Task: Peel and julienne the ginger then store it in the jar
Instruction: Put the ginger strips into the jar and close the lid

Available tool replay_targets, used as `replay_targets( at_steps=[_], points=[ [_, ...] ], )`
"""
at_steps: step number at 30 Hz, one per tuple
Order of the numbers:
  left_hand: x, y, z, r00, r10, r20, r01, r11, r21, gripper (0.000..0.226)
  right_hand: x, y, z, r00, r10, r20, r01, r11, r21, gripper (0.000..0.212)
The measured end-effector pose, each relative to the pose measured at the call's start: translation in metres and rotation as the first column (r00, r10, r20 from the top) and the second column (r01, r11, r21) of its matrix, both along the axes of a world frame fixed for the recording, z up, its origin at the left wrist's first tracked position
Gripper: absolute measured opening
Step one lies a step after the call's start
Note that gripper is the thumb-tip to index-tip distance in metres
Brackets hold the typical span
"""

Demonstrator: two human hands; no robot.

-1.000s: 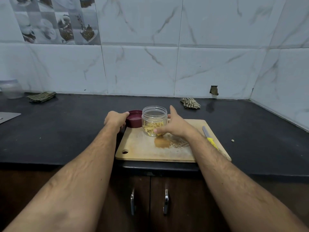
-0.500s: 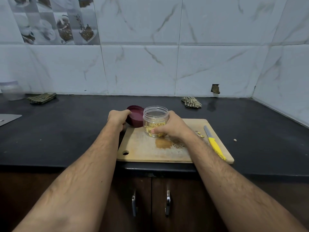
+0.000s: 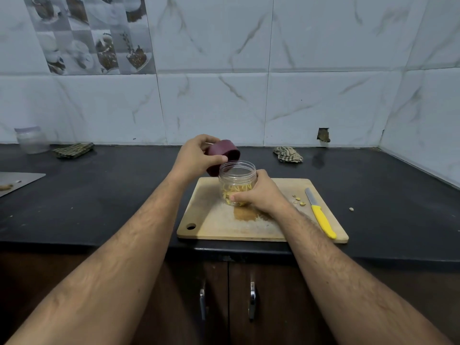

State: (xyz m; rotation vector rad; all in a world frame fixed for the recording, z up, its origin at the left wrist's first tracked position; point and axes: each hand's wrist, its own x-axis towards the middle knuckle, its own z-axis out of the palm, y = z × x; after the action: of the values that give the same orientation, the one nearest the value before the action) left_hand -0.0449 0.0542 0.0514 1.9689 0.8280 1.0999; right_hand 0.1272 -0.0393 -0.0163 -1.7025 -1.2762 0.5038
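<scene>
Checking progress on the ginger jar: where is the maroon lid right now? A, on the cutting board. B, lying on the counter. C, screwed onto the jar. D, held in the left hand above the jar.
D: the left hand grips the maroon lid tilted over the open jar.

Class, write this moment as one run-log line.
stage: capping | left hand: holds maroon lid tilted beside jar mouth | right hand: grips jar of julienned ginger | knife: on cutting board

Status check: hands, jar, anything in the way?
Left hand holds lid tilted beside jar mouth. Right hand grips jar, ginger strips inside, on board. Nothing blocking.
</scene>
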Motion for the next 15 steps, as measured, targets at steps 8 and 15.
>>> replay_targets(
  at_steps=[8, 15],
  points=[
    [0.003, -0.021, 0.006, 0.954, -0.023, -0.298, 0.103, 0.961, 0.256, 0.041, 0.012, -0.001, 0.001, 0.992, 0.122, -0.018, -0.121, 0.992, 0.026, 0.083],
    [0.002, -0.024, 0.012, 0.905, -0.031, -0.424, 0.173, 0.938, 0.301, 0.04, 0.013, 0.004, 0.003, 0.976, 0.21, -0.066, -0.211, 0.978, -0.006, 0.086]
  ],
)
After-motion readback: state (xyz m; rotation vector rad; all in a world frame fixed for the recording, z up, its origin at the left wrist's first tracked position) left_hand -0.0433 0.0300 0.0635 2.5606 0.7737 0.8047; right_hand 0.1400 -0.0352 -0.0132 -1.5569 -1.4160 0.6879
